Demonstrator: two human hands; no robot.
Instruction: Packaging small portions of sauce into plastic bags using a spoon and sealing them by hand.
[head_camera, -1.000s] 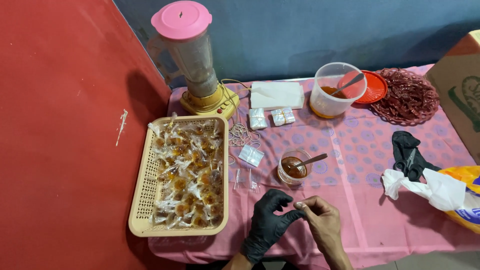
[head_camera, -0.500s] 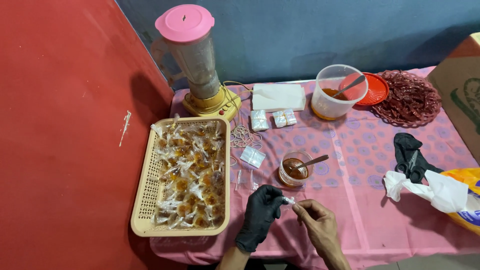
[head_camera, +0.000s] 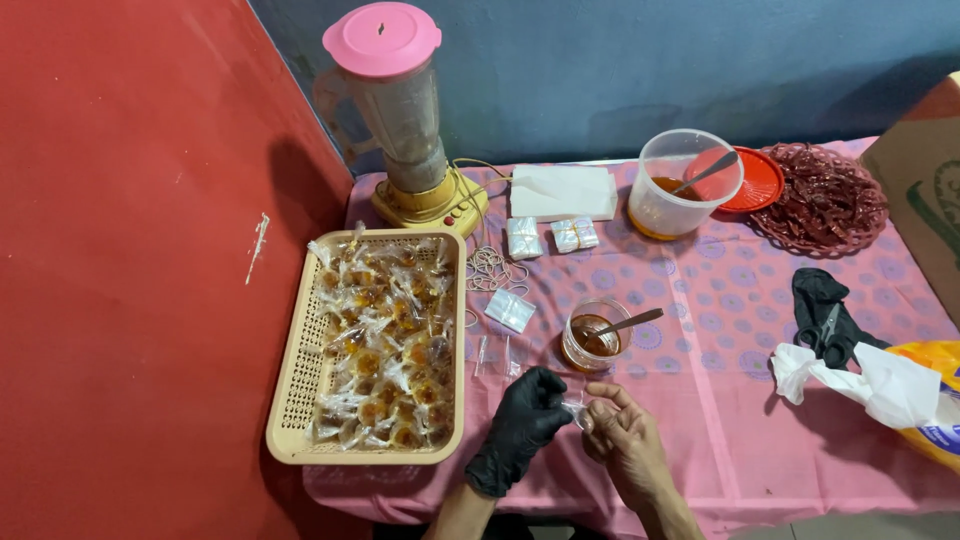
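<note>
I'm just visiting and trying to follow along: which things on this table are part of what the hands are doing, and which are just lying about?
In use:
left hand, black-gloved
right hand
small clear bag held between them
glass of brown sauce with spoon
basket of filled packets
rubber bands

Lying about:
blender
scissors
red lid
cardboard box

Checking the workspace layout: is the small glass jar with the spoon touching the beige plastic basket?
Apart. The head view shows pink tablecloth between the small glass jar and the beige plastic basket.
</note>
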